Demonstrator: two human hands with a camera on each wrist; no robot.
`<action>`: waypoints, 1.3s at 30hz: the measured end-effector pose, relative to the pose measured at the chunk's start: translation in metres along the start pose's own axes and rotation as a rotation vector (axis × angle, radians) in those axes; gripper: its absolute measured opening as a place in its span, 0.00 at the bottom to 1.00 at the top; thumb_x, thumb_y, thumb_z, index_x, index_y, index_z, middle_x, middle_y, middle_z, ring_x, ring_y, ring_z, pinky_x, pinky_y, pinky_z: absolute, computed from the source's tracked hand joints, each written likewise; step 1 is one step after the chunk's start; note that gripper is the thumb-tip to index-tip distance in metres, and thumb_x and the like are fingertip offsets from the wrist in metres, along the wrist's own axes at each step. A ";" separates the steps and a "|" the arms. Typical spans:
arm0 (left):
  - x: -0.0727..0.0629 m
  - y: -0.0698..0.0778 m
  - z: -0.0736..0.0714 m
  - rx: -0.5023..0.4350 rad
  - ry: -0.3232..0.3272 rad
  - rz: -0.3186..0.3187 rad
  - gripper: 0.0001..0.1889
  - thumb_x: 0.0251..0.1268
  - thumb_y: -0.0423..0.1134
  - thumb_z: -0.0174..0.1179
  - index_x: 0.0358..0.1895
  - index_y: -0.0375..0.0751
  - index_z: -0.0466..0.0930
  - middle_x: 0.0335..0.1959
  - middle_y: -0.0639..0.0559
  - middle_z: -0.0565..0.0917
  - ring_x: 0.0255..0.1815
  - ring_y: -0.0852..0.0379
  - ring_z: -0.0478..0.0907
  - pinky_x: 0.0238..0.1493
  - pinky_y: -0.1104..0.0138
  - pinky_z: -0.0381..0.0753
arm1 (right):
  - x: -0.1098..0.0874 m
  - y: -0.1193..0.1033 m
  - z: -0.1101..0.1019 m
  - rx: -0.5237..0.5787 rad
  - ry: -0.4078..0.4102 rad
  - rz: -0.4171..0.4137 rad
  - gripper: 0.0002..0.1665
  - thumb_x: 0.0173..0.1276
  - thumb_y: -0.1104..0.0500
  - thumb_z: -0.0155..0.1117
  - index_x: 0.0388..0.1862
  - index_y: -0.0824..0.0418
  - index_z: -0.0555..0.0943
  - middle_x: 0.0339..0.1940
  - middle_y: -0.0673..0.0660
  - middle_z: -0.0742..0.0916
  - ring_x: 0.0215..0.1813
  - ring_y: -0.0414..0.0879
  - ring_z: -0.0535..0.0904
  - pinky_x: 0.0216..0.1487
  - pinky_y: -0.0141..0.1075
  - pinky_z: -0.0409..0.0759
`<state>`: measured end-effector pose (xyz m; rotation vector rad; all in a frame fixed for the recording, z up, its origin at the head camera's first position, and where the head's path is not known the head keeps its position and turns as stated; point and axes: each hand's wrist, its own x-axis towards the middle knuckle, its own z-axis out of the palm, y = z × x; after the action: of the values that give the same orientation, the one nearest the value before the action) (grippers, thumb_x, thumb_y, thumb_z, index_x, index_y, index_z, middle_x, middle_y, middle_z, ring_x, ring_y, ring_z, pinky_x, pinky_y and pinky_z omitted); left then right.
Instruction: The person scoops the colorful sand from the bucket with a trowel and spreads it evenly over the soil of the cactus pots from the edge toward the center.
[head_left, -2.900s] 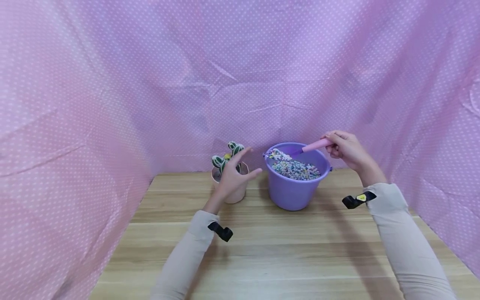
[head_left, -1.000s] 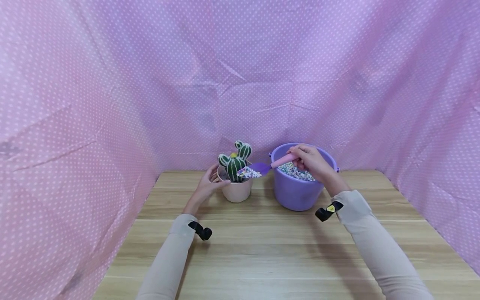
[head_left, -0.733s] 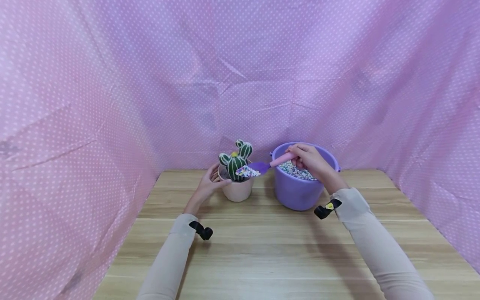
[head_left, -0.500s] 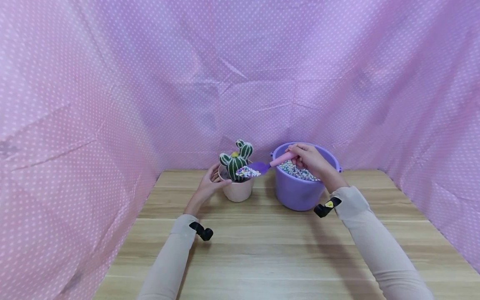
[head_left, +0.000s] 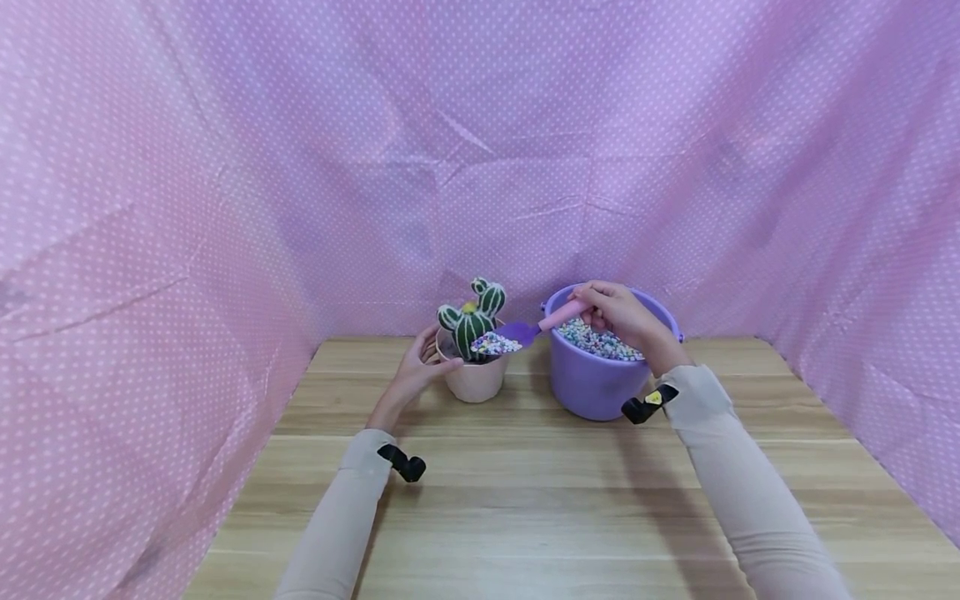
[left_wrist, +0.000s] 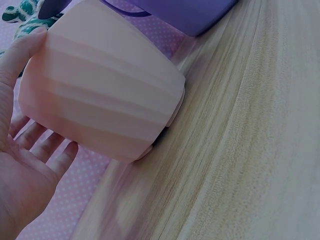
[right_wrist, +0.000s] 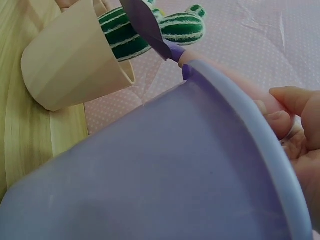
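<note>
My left hand (head_left: 415, 372) grips the pale pink flower pot (left_wrist: 105, 80) at its upper left side, thumb near the rim and fingers round the far side. A green and white striped cactus (head_left: 471, 333) with a yellow spot stands in the pot. In my right hand (head_left: 618, 315) is the pink handle of a small trowel (head_left: 564, 314) with a purple blade. Colourful granules (head_left: 495, 343) lie on the blade, which is held level over the pot's right rim, in front of the cactus. The right wrist view shows the blade's underside beside the cactus.
A purple bucket (head_left: 592, 387) partly filled with the same granules (head_left: 596, 340) stands right of the pot, under my right hand. Both stand near the back of the wooden table (head_left: 517, 500). Pink dotted cloth (head_left: 525, 167) hangs behind and at both sides.
Since the earliest frame, my left hand has gone from open beside the pot to gripping it. The loaded trowel has moved left from the bucket to the pot. The last half second shows almost no movement.
</note>
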<state>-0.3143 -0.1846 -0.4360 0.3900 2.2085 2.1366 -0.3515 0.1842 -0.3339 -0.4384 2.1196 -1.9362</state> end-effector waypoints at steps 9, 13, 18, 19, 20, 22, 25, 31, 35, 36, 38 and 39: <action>0.010 -0.019 -0.004 -0.006 0.010 0.006 0.47 0.64 0.29 0.68 0.82 0.40 0.49 0.81 0.38 0.59 0.82 0.42 0.55 0.83 0.52 0.58 | 0.002 0.000 0.000 -0.018 -0.014 0.014 0.17 0.82 0.54 0.53 0.50 0.67 0.81 0.20 0.49 0.81 0.20 0.37 0.68 0.22 0.24 0.66; 0.013 -0.026 -0.003 -0.007 0.026 0.021 0.46 0.65 0.28 0.67 0.82 0.42 0.50 0.81 0.39 0.59 0.82 0.43 0.56 0.83 0.52 0.58 | 0.003 -0.002 -0.001 -0.040 -0.025 0.015 0.14 0.81 0.54 0.53 0.46 0.61 0.82 0.20 0.48 0.80 0.20 0.37 0.68 0.22 0.24 0.66; 0.011 -0.027 -0.002 0.000 0.040 0.039 0.44 0.64 0.29 0.67 0.81 0.43 0.53 0.79 0.41 0.62 0.81 0.44 0.58 0.82 0.53 0.60 | 0.004 -0.003 -0.001 -0.046 -0.035 0.028 0.14 0.82 0.53 0.53 0.45 0.60 0.82 0.21 0.49 0.80 0.21 0.37 0.68 0.23 0.25 0.66; 0.011 -0.027 -0.002 0.003 0.041 0.044 0.44 0.64 0.29 0.68 0.81 0.43 0.53 0.79 0.40 0.63 0.81 0.44 0.59 0.82 0.52 0.61 | 0.004 -0.003 -0.001 -0.044 -0.037 0.029 0.14 0.82 0.53 0.53 0.46 0.61 0.82 0.21 0.49 0.81 0.21 0.37 0.68 0.23 0.25 0.66; 0.010 -0.027 -0.001 0.009 0.040 0.049 0.44 0.64 0.29 0.68 0.80 0.43 0.53 0.79 0.40 0.63 0.81 0.43 0.59 0.82 0.52 0.61 | 0.003 -0.003 -0.001 -0.041 -0.038 0.028 0.15 0.82 0.53 0.53 0.47 0.62 0.82 0.21 0.49 0.81 0.21 0.37 0.68 0.23 0.25 0.66; 0.010 -0.028 -0.001 0.019 0.044 0.053 0.44 0.64 0.29 0.68 0.80 0.42 0.53 0.79 0.40 0.64 0.80 0.43 0.60 0.82 0.52 0.62 | 0.003 -0.003 -0.001 -0.043 -0.044 0.023 0.16 0.82 0.53 0.53 0.47 0.63 0.82 0.21 0.49 0.80 0.21 0.37 0.68 0.23 0.25 0.66; 0.010 -0.029 0.000 0.026 0.053 0.053 0.44 0.64 0.30 0.68 0.80 0.42 0.54 0.78 0.41 0.64 0.80 0.43 0.60 0.81 0.52 0.63 | 0.002 -0.002 0.000 -0.041 -0.055 0.009 0.15 0.82 0.53 0.53 0.46 0.62 0.82 0.20 0.48 0.80 0.20 0.36 0.67 0.22 0.25 0.66; 0.008 -0.025 0.004 0.002 0.047 0.044 0.44 0.63 0.28 0.68 0.80 0.42 0.54 0.79 0.40 0.63 0.80 0.42 0.60 0.81 0.51 0.62 | 0.003 -0.001 0.005 -0.011 -0.063 0.000 0.14 0.82 0.55 0.52 0.42 0.60 0.83 0.19 0.48 0.79 0.18 0.36 0.66 0.21 0.24 0.66; 0.008 -0.026 0.005 0.001 0.049 0.045 0.44 0.64 0.28 0.68 0.80 0.43 0.54 0.79 0.41 0.63 0.80 0.42 0.59 0.81 0.51 0.62 | 0.004 0.000 0.009 0.002 -0.050 0.021 0.14 0.82 0.55 0.52 0.40 0.59 0.83 0.18 0.49 0.79 0.18 0.36 0.65 0.20 0.25 0.65; 0.007 -0.026 0.005 0.007 0.048 0.046 0.44 0.64 0.28 0.68 0.80 0.43 0.54 0.79 0.41 0.62 0.80 0.42 0.59 0.82 0.51 0.61 | 0.004 0.000 0.009 -0.002 -0.050 0.024 0.14 0.82 0.55 0.53 0.40 0.58 0.83 0.18 0.49 0.79 0.17 0.36 0.65 0.20 0.25 0.64; 0.008 -0.031 0.005 0.028 0.048 0.052 0.44 0.65 0.29 0.67 0.81 0.45 0.53 0.80 0.42 0.61 0.81 0.43 0.59 0.82 0.51 0.62 | 0.003 0.001 0.010 -0.012 -0.048 0.026 0.14 0.82 0.55 0.53 0.40 0.59 0.83 0.18 0.49 0.79 0.18 0.36 0.65 0.21 0.25 0.64; 0.008 -0.031 0.005 0.038 0.046 0.050 0.44 0.65 0.30 0.67 0.81 0.45 0.53 0.80 0.42 0.61 0.81 0.43 0.58 0.82 0.51 0.62 | 0.003 0.001 0.010 -0.018 -0.047 0.028 0.15 0.82 0.54 0.53 0.40 0.59 0.83 0.18 0.49 0.79 0.18 0.36 0.65 0.21 0.25 0.64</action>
<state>-0.3258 -0.1790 -0.4658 0.4058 2.2905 2.1530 -0.3509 0.1734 -0.3360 -0.4509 2.1042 -1.8743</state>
